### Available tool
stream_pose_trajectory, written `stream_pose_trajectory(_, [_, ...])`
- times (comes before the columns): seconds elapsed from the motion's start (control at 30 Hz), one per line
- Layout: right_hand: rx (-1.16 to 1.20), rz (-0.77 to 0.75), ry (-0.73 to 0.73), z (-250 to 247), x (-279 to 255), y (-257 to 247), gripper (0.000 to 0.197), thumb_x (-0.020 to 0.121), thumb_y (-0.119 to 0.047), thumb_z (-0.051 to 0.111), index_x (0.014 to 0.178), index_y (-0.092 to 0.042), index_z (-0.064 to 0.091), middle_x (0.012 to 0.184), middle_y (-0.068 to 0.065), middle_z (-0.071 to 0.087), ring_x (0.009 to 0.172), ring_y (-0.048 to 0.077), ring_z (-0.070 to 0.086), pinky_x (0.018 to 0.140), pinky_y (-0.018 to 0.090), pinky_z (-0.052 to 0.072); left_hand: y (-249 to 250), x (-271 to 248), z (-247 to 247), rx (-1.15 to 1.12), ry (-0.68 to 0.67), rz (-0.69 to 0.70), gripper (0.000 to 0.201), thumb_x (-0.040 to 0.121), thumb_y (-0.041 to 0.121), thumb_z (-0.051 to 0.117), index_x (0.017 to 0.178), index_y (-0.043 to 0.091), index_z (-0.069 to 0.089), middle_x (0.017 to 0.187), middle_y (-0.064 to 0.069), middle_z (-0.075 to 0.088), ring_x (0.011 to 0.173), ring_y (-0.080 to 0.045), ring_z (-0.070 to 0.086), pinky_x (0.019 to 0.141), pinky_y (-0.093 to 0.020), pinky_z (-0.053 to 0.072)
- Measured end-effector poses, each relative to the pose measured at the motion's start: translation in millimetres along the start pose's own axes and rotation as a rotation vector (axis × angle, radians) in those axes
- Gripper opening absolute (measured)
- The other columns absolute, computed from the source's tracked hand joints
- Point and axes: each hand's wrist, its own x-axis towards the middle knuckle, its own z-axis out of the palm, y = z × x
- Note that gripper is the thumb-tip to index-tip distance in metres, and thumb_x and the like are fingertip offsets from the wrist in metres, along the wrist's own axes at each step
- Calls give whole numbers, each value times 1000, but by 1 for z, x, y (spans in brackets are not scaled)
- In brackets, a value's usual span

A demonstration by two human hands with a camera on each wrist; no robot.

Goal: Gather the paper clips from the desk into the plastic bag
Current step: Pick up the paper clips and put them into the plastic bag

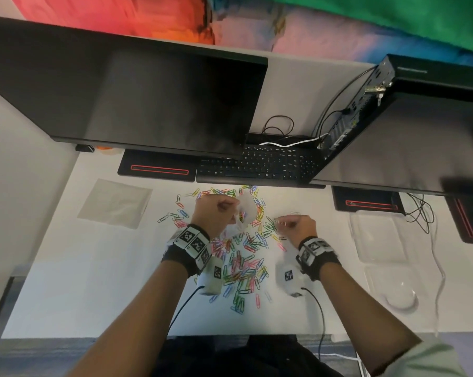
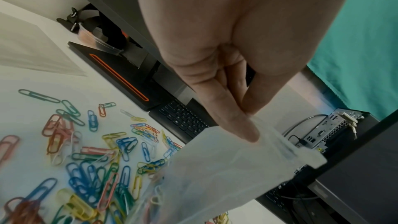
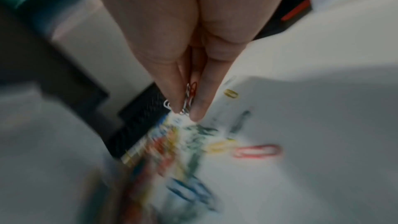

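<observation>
Several coloured paper clips point(image 1: 243, 259) lie scattered over the white desk point(image 1: 94, 281), also spread across the left wrist view point(image 2: 92, 164). My left hand point(image 1: 219, 210) pinches the rim of a clear plastic bag point(image 1: 245, 210) between thumb and fingers point(image 2: 241, 125); the bag point(image 2: 226, 168) hangs down over the clips with a few clips inside. My right hand point(image 1: 292, 227) is just right of the bag and pinches a small bunch of paper clips point(image 3: 189, 98) between thumb and fingers above the pile. The right wrist view is blurred.
A black keyboard point(image 1: 257, 164) and monitor bases point(image 1: 156, 167) run behind the pile under two dark monitors point(image 1: 137, 99). A second flat clear bag point(image 1: 115, 202) lies at the left. Clear plastic trays point(image 1: 379, 240) and cables point(image 1: 420, 213) sit at the right.
</observation>
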Motion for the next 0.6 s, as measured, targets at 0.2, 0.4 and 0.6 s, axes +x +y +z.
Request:
stream_pose_trajectory(0.2, [678, -9, -277, -24, -29, -59, 28, 77, -12, 76, 104, -8, 72, 101, 10, 74, 94, 22, 72, 87, 31, 57, 5, 2, 7, 18, -31, 26, 14, 91, 9, 64, 101, 9, 74, 86, -6, 76, 72, -15, 74, 68, -30, 63])
stream_pose_trajectory(0.4, [483, -90, -260, 2, -32, -81, 20, 86, 1, 66, 103, -6, 73, 102, 11, 74, 93, 21, 72, 83, 28, 58, 13, 4, 17, 78, -70, 54, 14, 92, 9, 63, 99, 9, 76, 79, -7, 76, 69, -18, 74, 67, -32, 63])
stream_pose_trajectory(0.6, [81, -193, -35, 14, -24, -87, 16, 83, -5, 72, 91, -17, 78, 88, 1, 76, 77, 10, 70, 79, 27, 58, 19, 3, 17, 79, -51, 91, 12, 93, 10, 63, 93, 10, 76, 80, -10, 75, 71, -22, 74, 72, -37, 63])
